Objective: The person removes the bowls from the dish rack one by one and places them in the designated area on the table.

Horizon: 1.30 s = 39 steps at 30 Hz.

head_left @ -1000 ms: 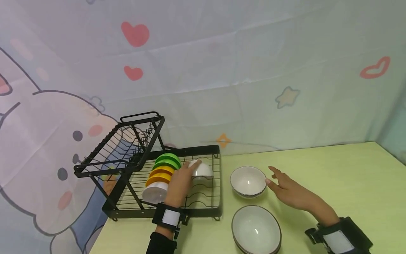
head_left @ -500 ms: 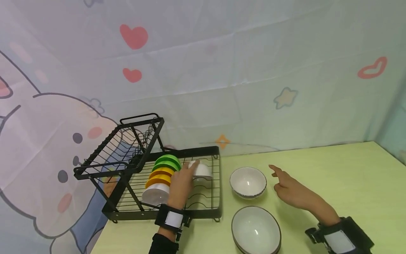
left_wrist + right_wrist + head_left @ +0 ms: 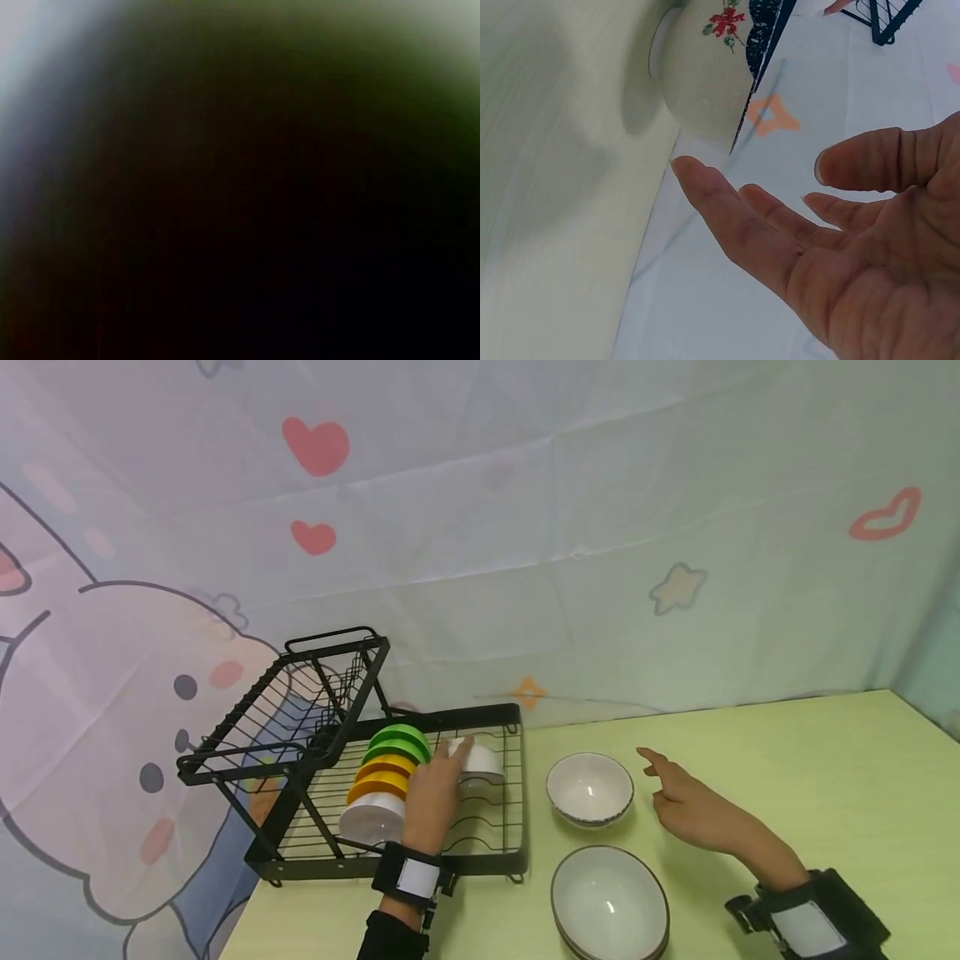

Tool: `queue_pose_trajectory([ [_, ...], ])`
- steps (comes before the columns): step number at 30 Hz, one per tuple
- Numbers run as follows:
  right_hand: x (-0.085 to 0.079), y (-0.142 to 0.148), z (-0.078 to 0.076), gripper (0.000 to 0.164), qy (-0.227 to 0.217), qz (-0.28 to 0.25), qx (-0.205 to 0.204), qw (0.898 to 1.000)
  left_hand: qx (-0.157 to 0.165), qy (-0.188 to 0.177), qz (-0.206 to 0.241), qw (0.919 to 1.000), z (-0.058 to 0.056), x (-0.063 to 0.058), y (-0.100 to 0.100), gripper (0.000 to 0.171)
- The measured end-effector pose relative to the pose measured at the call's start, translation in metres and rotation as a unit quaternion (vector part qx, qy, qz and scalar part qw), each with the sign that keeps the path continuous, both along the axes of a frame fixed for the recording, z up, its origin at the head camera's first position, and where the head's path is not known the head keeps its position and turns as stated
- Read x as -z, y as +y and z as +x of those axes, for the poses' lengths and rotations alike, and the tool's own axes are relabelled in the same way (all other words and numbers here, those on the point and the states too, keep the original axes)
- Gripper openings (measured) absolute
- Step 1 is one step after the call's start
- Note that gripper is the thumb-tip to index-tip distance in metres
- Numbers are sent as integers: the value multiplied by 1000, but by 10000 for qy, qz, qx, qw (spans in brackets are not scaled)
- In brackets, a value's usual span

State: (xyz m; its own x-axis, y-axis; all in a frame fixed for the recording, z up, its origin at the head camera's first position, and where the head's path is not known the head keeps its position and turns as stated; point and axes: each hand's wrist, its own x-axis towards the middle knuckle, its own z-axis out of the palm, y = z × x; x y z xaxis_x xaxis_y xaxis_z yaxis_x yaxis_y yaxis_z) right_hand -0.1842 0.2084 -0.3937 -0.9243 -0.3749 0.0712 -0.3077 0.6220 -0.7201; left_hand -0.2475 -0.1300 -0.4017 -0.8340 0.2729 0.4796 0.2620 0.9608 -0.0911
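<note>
In the head view my left hand (image 3: 433, 797) reaches into the dish rack (image 3: 487, 865) and pinches a small white bowl (image 3: 483, 766) that stands on its side among the wires. Left of those fingers runs a row of tilted bowls: green (image 3: 403, 735), yellow-orange (image 3: 377, 783) and white (image 3: 372, 818). My right hand (image 3: 692, 807) hovers over the table, fingers loose and holding nothing. Nearest to it is a white bowl (image 3: 589, 787) with a dark speckled rim; the right wrist view shows a red flower on its side (image 3: 725, 22). The left wrist view is dark and blurred.
A stack of larger white bowls (image 3: 609, 902) with brown rims stands at the table's front, right of the rack. The rack's raised upper tier (image 3: 288, 710) slants over its left part. A patterned cloth (image 3: 600, 527) hangs behind the pale green table (image 3: 810, 760).
My right hand has drawn slightly away from the nearby bowl's rim, and its thumb has folded in. The left hand keeps its place on the small white bowl.
</note>
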Motion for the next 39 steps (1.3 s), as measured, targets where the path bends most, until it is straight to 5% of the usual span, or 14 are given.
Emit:
queue_pose_trajectory([
  [8, -2, 1, 0, 58, -31, -48, -11, 10000, -132, -122, 10, 9998, -2, 0, 1, 64],
  [13, -3, 0, 0, 58, -55, -100, -15, 9999, -297, 103, 62, 9995, -2, 0, 0, 67],
  [21, -4, -1, 1, 59, -113, -103, -17, 9999, -582, 311, 162, 9977, 11, -13, 2, 70],
  [29, -3, -2, 2, 61, -125, -189, 24, 9997, -370, 244, 197, 9988, 11, -15, 3, 70],
  [39, -5, -2, 3, 61, -89, -158, 58, 9998, 398, 170, 1586, 9864, 12, -16, -1, 60],
])
